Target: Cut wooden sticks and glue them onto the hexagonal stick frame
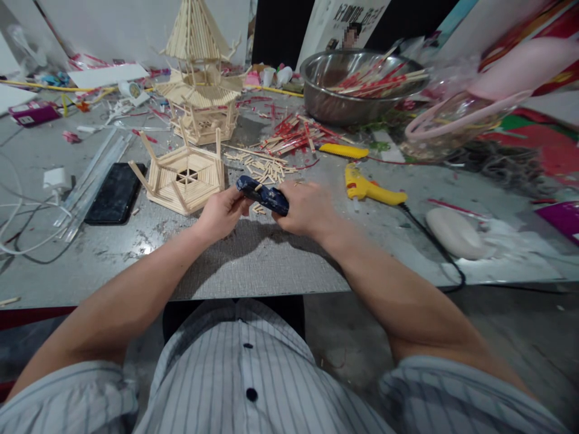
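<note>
My right hand (307,208) is closed round the handle end of a dark blue hand cutter (265,196). A short pale bit of stick (258,187) shows at the cutter's middle. At the tool's left end, my left hand (222,211) is closed with its fingertips pinched together against it; what lies between them is hidden. Just behind the hands is a pile of short cut wooden sticks (266,166). Left of it lies a hexagonal stick frame (190,175) with several upright posts. Farther back stands a tiered pagoda model (199,90) built of sticks.
A yellow glue gun (373,190) with a black cord lies right, near a yellow utility knife (344,150). Red-wrapped sticks (294,135) are heaped before a steel bowl (357,108). A black phone (115,194) and white cables are left; a grey-white rounded object (455,232) is right.
</note>
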A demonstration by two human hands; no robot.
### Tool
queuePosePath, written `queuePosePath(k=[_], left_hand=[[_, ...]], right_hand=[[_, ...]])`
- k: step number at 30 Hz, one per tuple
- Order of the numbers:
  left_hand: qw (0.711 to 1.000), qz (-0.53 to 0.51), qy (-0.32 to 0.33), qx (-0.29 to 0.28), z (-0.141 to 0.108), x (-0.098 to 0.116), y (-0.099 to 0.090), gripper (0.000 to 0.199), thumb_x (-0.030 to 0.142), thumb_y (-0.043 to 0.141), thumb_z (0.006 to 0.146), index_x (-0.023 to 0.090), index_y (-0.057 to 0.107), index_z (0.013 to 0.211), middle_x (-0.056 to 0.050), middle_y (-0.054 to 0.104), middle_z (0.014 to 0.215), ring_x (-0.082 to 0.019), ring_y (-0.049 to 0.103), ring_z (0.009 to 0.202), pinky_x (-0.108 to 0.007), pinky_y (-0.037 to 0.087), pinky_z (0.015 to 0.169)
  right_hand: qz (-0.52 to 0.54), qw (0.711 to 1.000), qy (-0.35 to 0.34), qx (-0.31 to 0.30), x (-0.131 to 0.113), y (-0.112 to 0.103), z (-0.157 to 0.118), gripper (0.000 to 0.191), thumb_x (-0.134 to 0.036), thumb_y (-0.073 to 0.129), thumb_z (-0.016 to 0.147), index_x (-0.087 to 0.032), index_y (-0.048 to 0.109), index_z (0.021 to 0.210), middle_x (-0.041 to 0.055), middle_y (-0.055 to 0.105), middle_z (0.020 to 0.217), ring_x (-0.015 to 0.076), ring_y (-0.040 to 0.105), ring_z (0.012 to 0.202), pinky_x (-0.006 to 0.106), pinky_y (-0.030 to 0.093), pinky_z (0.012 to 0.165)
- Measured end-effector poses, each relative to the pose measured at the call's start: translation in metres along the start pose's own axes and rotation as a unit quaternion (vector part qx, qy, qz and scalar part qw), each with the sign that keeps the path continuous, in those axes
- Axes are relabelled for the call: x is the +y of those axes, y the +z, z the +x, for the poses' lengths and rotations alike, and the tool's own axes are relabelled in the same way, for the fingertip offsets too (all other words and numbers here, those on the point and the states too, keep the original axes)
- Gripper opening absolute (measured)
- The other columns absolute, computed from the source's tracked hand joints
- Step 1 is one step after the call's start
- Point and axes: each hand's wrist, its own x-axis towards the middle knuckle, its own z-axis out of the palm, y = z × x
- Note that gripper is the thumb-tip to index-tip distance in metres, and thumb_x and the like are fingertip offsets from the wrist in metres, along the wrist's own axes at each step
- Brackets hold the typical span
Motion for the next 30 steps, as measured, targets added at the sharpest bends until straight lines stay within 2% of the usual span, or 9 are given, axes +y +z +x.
queuePosePath(k=[8,11,15,18,21,25,30], left_hand=[[1.000,-0.005,-0.005,0.022,0.000,-0.002,0.002,0.017,0.019,0.045,0.083,0.016,0.052,0.068,0.001,0.058,0.059,-0.008,0.053,0.054,-0.019,0.041,0.053],[1.000,0.016,-0.003,0.021,0.000,-0.004,0.001,0.015,0.013,0.044,0.080,0.016,0.057,0.072,0.001,0.060,0.059,-0.008,0.055,0.057,-0.019,0.043,0.055],[0.999,0.035,0.031,0.001,-0.001,-0.004,0.000,0.018,0.012,0.044,0.080,0.015,0.062,0.079,0.002,0.060,0.060,-0.008,0.053,0.055,-0.018,0.042,0.054],[0.998,0.042,0.039,0.004,0.000,-0.003,0.000,0.018,0.017,0.044,0.084,0.015,0.061,0.076,0.002,0.057,0.057,-0.007,0.051,0.052,-0.017,0.040,0.052],[0.997,0.061,0.040,0.008,0.001,-0.004,0.001,0.021,0.021,0.045,0.086,0.016,0.057,0.070,0.002,0.057,0.056,-0.007,0.051,0.051,-0.017,0.039,0.051],[0.986,0.144,0.086,0.013,0.002,-0.011,0.000,0.023,0.023,0.044,0.089,0.015,0.063,0.079,-0.001,0.062,0.062,-0.010,0.055,0.054,-0.020,0.039,0.052],[0.948,0.293,0.124,0.025,0.003,-0.017,-0.002,0.027,0.028,0.044,0.093,0.017,0.069,0.095,-0.006,0.071,0.079,-0.012,0.061,0.062,-0.022,0.040,0.055]], right_hand=[[0.005,1.000,0.010,-0.018,-0.002,-0.002,0.001,0.031,-0.035,0.054,0.072,-0.017,0.060,0.097,0.0153,0.070,0.092,0.0323,0.064,0.082,0.044,0.041,0.075],[0.024,0.999,-0.026,0.012,0.002,0.003,0.004,0.039,-0.031,0.056,0.070,-0.019,0.057,0.107,0.0144,0.069,0.100,0.0326,0.063,0.090,0.049,0.039,0.086],[0.064,0.994,-0.083,0.029,0.008,0.007,0.008,0.058,-0.024,0.057,0.067,-0.021,0.048,0.125,0.0137,0.064,0.119,0.0340,0.057,0.111,0.055,0.028,0.101],[0.078,0.992,-0.095,0.020,0.011,0.009,0.010,0.063,-0.021,0.056,0.067,-0.023,0.044,0.129,0.0130,0.062,0.123,0.0347,0.054,0.117,0.058,0.024,0.105],[0.087,0.991,-0.103,0.002,0.012,0.009,0.011,0.065,-0.019,0.056,0.067,-0.023,0.042,0.130,0.0142,0.061,0.125,0.0354,0.053,0.118,0.059,0.025,0.104],[0.101,0.988,-0.118,-0.016,0.014,0.008,0.011,0.067,-0.018,0.056,0.066,-0.021,0.040,0.131,0.0154,0.057,0.130,0.0348,0.051,0.121,0.057,0.029,0.103],[0.134,0.982,-0.132,-0.025,0.017,0.007,0.012,0.066,-0.017,0.055,0.064,-0.016,0.042,0.129,0.0170,0.057,0.128,0.0333,0.050,0.120,0.049,0.039,0.097]])
